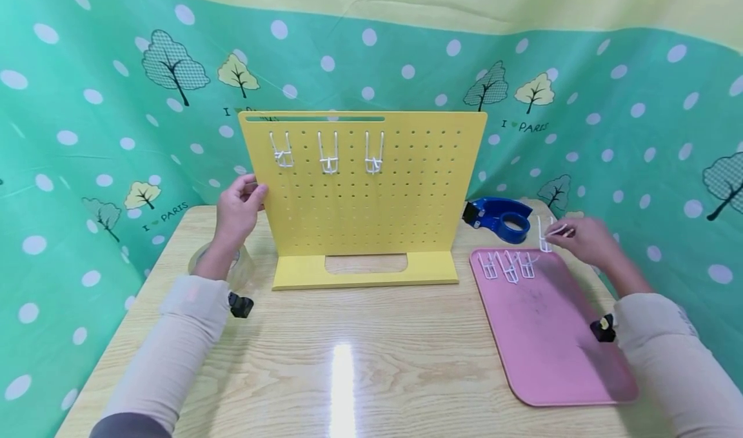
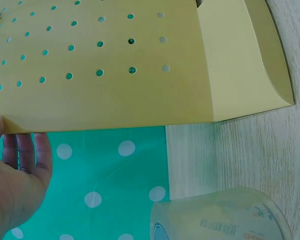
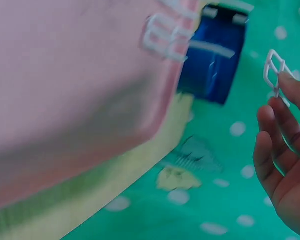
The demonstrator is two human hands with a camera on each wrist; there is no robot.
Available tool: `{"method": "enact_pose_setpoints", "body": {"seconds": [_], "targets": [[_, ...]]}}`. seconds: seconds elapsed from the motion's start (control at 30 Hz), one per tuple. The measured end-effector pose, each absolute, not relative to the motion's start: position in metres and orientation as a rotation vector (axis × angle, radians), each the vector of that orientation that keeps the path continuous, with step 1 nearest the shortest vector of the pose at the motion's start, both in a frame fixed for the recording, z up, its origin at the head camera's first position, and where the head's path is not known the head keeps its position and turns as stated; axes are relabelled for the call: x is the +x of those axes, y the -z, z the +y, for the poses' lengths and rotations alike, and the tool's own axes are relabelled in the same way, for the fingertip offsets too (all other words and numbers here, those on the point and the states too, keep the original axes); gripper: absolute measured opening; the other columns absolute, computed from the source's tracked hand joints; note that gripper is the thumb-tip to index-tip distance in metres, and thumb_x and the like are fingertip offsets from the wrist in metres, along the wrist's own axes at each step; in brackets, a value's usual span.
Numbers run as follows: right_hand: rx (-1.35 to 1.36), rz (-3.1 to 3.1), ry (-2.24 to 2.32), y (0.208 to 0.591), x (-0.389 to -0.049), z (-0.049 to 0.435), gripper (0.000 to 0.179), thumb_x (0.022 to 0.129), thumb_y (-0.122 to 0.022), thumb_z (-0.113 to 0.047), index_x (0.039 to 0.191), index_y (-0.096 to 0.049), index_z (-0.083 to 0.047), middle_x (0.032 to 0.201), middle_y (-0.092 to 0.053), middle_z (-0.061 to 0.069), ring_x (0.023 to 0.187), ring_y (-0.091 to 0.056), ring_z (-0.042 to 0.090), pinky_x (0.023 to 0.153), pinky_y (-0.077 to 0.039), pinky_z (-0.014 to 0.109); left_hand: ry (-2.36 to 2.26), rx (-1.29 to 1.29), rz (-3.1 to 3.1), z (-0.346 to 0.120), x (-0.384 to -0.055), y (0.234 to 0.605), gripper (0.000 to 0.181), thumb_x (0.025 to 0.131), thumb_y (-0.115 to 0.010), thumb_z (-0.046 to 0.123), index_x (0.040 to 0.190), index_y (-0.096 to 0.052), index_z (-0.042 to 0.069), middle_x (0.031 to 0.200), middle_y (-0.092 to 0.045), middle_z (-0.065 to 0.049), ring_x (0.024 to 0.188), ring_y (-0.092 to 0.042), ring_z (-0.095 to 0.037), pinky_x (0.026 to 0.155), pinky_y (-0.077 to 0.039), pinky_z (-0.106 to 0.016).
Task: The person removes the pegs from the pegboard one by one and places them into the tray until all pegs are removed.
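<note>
A yellow pegboard (image 1: 360,212) stands upright on its foot at the table's back. My left hand (image 1: 238,209) grips its left edge, thumb in front and fingers behind, as the left wrist view also shows. Three white wire hooks hang in a row near its top, the rightmost a wire hook (image 1: 374,153). Above the far right corner of the pink tray (image 1: 557,335), my right hand (image 1: 583,239) pinches a white wire pegboard hook (image 3: 274,70) between thumb and fingertips. Three more hooks lie at the tray's far end, one of them a middle hook (image 1: 509,268).
Behind the tray lies a blue tape dispenser (image 1: 493,217). A wide roll of clear tape (image 2: 225,217) stands on the table (image 1: 278,360) beside my left forearm, partly hidden by it. A green dotted curtain (image 1: 406,51) hangs around the table's back and sides.
</note>
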State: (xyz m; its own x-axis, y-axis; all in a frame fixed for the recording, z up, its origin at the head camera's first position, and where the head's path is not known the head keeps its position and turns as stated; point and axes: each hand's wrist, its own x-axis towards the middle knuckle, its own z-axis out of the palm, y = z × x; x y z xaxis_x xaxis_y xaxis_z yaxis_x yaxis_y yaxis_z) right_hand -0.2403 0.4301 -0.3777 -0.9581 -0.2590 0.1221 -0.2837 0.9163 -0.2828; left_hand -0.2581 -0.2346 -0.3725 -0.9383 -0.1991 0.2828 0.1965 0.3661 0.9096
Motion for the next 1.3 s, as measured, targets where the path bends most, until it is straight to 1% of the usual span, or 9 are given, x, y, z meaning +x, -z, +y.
{"method": "enact_pose_setpoints", "body": {"seconds": [0.1,0.2,0.33,0.43,0.67,0.87,1.07,1.2,1.3], "targets": [[0.425,-3.066,-0.457,0.389,-0.241,0.443,0.014,0.096,-0.071,-0.021,0.101,-0.077,-0.01,0.09,-0.076,0.006,0.076,-0.062,0.011,0.059,-0.052,0.022,1.593,0.005,-2.287,-0.235,-0.258,0.373,0.041,0.104,-0.06,0.028,0.137,-0.059,0.004,0.101,-0.061,0.012,0.091,-0.062,-0.001,0.085,-0.064,-0.021],[0.404,-3.145,-0.478,0.401,-0.241,0.452,0.014,0.097,-0.069,-0.022,0.102,-0.077,-0.01,0.091,-0.076,0.005,0.076,-0.062,0.01,0.059,-0.052,0.022,1.595,0.002,-2.283,-0.236,-0.258,0.373,0.041,0.104,-0.06,0.028,0.137,-0.059,0.004,0.1,-0.06,0.013,0.09,-0.062,-0.001,0.083,-0.064,-0.02],[0.389,-3.193,-0.514,0.417,-0.242,0.46,0.013,0.096,-0.07,-0.019,0.101,-0.077,-0.01,0.094,-0.075,0.006,0.082,-0.064,0.014,0.064,-0.054,0.023,1.603,0.001,-2.278,-0.236,-0.259,0.373,0.041,0.104,-0.06,0.027,0.136,-0.059,0.003,0.099,-0.06,0.013,0.089,-0.062,-0.001,0.081,-0.063,-0.017],[0.381,-3.217,-0.529,0.426,-0.243,0.464,0.012,0.095,-0.071,-0.019,0.1,-0.077,-0.01,0.094,-0.074,0.005,0.086,-0.064,0.018,0.067,-0.053,0.024,1.599,0.005,-2.281,-0.237,-0.259,0.373,0.041,0.104,-0.06,0.028,0.137,-0.059,0.003,0.1,-0.061,0.013,0.089,-0.062,-0.001,0.083,-0.064,-0.019],[0.311,-3.302,-0.599,0.442,-0.245,0.468,0.015,0.096,-0.07,-0.022,0.102,-0.077,-0.01,0.09,-0.073,0.002,0.082,-0.057,0.015,0.065,-0.048,0.022,1.61,0.018,-2.279,-0.238,-0.259,0.373,0.041,0.103,-0.061,0.027,0.137,-0.059,0.004,0.101,-0.062,0.011,0.089,-0.063,-0.001,0.079,-0.063,-0.015],[0.283,-3.324,-0.578,0.446,-0.246,0.468,0.015,0.096,-0.07,-0.021,0.101,-0.078,-0.01,0.094,-0.073,0.005,0.086,-0.059,0.02,0.069,-0.051,0.026,1.605,0.026,-2.286,-0.238,-0.258,0.374,0.041,0.103,-0.061,0.027,0.137,-0.059,0.005,0.103,-0.063,0.009,0.09,-0.063,-0.001,0.083,-0.064,-0.02],[0.24,-3.345,-0.572,0.445,-0.247,0.467,0.018,0.097,-0.069,-0.023,0.105,-0.077,-0.01,0.102,-0.073,0.011,0.093,-0.061,0.026,0.075,-0.055,0.032,1.604,0.02,-2.27,-0.237,-0.258,0.373,0.04,0.103,-0.061,0.026,0.136,-0.059,0.003,0.1,-0.062,0.011,0.089,-0.063,-0.001,0.08,-0.063,-0.016],[0.215,-3.357,-0.604,0.442,-0.245,0.468,0.018,0.098,-0.067,-0.021,0.108,-0.076,-0.009,0.102,-0.071,0.013,0.093,-0.06,0.027,0.074,-0.054,0.03,1.603,0.011,-2.27,-0.236,-0.258,0.373,0.04,0.103,-0.061,0.026,0.136,-0.059,0.003,0.101,-0.062,0.01,0.089,-0.063,-0.001,0.079,-0.063,-0.015],[0.235,-3.333,-0.589,0.434,-0.243,0.471,0.019,0.098,-0.066,-0.017,0.112,-0.072,-0.007,0.102,-0.069,0.014,0.09,-0.06,0.026,0.068,-0.053,0.028,1.603,0.008,-2.284,-0.236,-0.258,0.373,0.04,0.104,-0.061,0.026,0.138,-0.059,0.004,0.104,-0.063,0.007,0.09,-0.063,-0.001,0.08,-0.063,-0.016]]}}
